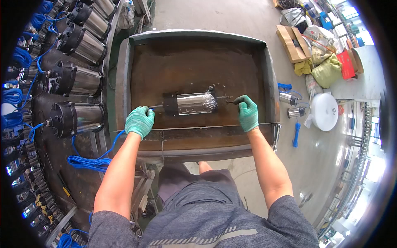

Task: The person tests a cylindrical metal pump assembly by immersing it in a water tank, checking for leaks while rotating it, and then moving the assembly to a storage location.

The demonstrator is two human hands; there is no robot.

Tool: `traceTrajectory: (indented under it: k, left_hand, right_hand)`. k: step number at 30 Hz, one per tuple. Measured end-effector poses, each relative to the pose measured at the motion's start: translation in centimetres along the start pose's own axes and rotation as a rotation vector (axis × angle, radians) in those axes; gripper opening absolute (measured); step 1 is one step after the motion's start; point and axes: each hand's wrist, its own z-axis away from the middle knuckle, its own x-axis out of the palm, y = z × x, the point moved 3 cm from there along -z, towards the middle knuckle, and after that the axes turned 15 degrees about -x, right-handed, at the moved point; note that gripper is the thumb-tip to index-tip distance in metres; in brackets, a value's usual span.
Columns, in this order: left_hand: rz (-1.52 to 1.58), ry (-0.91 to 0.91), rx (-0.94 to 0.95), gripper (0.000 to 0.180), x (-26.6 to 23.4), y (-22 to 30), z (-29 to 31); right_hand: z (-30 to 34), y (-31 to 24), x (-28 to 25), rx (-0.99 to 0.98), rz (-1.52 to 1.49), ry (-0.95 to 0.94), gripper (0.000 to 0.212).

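A silver cylindrical motor point(192, 103) with black end caps lies on its side in brownish water inside a metal tank point(198, 34). White bubbles cluster at its right end, around the shaft point(224, 97). My left hand point(139, 122), in a green knitted glove, is closed at the motor's left end around a blue cable point(118, 141); the fingertips are partly hidden. In a matching glove, my right hand point(247, 113) is beside the shaft, its fingers pinched together. A thin dark piece point(230, 102) shows at those fingertips, too small to name.
A thin bar point(198, 128) crosses the tank's near side. Several similar motors point(78, 80) with blue cables line a bench at left, and a blue cable coil point(88, 163) lies beside the tank. At right are a white round reel point(324, 111), two small motors point(288, 98), a cardboard box point(292, 43) and sacks point(328, 71).
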Motion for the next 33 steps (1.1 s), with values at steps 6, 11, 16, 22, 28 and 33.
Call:
traceTrajectory:
  k: [6, 11, 16, 22, 28, 33]
  left_hand:
    - [0.148, -0.02, -0.077, 0.036, -0.1, -0.7, -0.6]
    - [0.339, -0.118, -0.094, 0.047, 1.2, -2.2, -2.1]
    - [0.75, -0.207, -0.135, 0.056, 3.0, -4.5, -4.1]
    - [1.413, -0.482, -0.211, 0.045, -1.3, -4.5, -2.1]
    - [1.58, -0.462, -0.032, 0.045, -10.3, -5.0, 4.2]
    - [1.736, -0.339, -0.012, 0.046, -15.7, -7.5, 8.6]
  right_hand:
    - [-3.1, -1.6, 1.1, 0.334, -0.175, -0.035, 0.022]
    - [-4.7, -2.0, 1.4, 0.414, -0.215, -0.043, 0.022]
    - [-6.0, -2.5, 1.3, 0.404, -0.212, 0.025, 0.022]
    - [-6.0, -7.9, -1.7, 0.353, -0.237, 0.064, 0.023]
    - [-4.6, -17.2, -5.5, 0.318, -0.419, 0.072, 0.02]
    - [-3.3, -23.8, -7.4, 0.218, -0.449, 0.096, 0.019]
